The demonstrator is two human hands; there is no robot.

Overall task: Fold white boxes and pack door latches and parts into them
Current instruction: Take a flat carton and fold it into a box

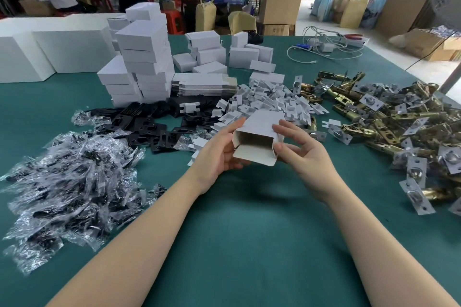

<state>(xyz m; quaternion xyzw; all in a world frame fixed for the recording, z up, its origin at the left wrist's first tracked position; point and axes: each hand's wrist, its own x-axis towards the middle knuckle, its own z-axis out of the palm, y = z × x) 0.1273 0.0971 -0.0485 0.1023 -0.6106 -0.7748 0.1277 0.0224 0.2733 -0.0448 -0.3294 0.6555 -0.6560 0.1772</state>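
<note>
- A small white box (257,139) is held up in the air, just over the green desk (249,244), in the middle of the view.
- The box is popped into shape. Its near end is open and looks empty inside. The near flap (252,157) hangs down, not tucked in yet.
- The left hand (219,154) curls round the left side of the box, with the thumb on top and the fingers under it.
- The right hand (299,152) pinches the right side of the box with the thumb and first finger. Its other fingers are spread out loose.
- The box is thin card. I think it is very light and easy to squash, so it should be held softly by its edges and corners, not squeezed in the middle.
- The flaps should bend easily along their folds.
- The brass door latches (389,119) lie in a big pile on the right of the desk. They look hard and heavy, best picked up by the long body.
- Clear bags of black parts (72,177) lie on the left. They look crinkly and slippery.
- Black plates (149,129) and little white card pieces (272,102) lie behind the hands.
- Packed white boxes (142,62) are stacked at the back left.
</note>
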